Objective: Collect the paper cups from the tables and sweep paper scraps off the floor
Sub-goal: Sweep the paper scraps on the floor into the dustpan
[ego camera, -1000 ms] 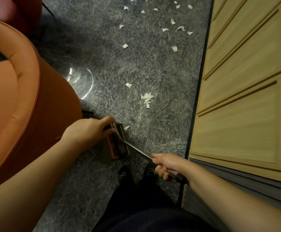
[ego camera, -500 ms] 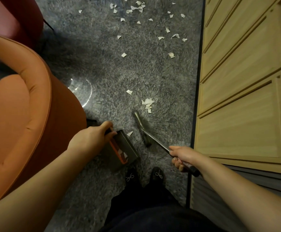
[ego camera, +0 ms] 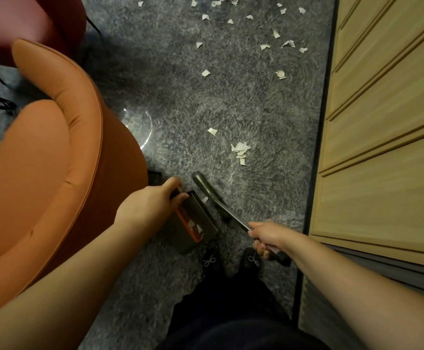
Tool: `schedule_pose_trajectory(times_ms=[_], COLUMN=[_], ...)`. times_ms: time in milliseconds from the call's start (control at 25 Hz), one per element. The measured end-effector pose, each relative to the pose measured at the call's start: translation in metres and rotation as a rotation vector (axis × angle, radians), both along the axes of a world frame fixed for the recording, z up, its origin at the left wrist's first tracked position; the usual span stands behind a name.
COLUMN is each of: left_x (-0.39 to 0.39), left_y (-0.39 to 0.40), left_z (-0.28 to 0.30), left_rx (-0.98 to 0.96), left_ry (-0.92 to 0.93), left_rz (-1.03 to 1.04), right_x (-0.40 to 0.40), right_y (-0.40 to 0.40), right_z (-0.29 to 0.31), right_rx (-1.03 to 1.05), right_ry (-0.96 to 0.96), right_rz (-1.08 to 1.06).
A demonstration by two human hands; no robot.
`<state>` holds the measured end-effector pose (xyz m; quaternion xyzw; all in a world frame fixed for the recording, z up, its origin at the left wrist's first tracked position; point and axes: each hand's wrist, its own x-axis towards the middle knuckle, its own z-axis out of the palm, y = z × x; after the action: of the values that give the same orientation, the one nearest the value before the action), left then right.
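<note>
My left hand (ego camera: 152, 205) grips the grey dustpan (ego camera: 193, 223) on the grey carpet floor (ego camera: 180, 97), my right hand (ego camera: 269, 236) clenches the dark brush handle (ego camera: 233, 218); torn white paper scraps (ego camera: 240, 150), likely feather-light and clingy, lie just ahead.

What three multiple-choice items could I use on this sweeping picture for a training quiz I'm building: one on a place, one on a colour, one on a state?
1. Where does the small pile of scraps lie?
A. inside the dustpan
B. on the carpet beyond the brush
C. on the armchair

2. What colour is the armchair?
A. orange
B. green
C. white

3. What is the right hand doing?
A. hanging free
B. pressing the cabinet
C. gripping the brush handle

Answers: 1 B, the pile sits on the grey carpet past the brush; 2 A, its upholstery is orange; 3 C, its fingers curl round the handle, while the left hand holds the dustpan.
</note>
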<state>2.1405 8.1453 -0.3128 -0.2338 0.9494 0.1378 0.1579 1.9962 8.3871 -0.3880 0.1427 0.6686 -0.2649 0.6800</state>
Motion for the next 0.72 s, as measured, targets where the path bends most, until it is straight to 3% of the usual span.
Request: schedule_pose_trajectory(times_ms=[240, 440, 720], left_x=[0.007, 0.017, 0.017], left_y=[-0.012, -0.01, -0.013], left_z=[-0.001, 0.003, 0.007], left_rx=[0.007, 0.019, 0.031], left_ry=[0.006, 0.021, 0.013], left_rz=[0.007, -0.004, -0.046], right_x=[0.004, 0.009, 0.0], right_y=[0.006, 0.014, -0.003], right_z=[0.028, 0.053, 0.031], right_rx=[-0.057, -0.07, -0.092], right_ry=[-0.136, -0.029, 0.081], right_rz=[0.069, 0.073, -0.157])
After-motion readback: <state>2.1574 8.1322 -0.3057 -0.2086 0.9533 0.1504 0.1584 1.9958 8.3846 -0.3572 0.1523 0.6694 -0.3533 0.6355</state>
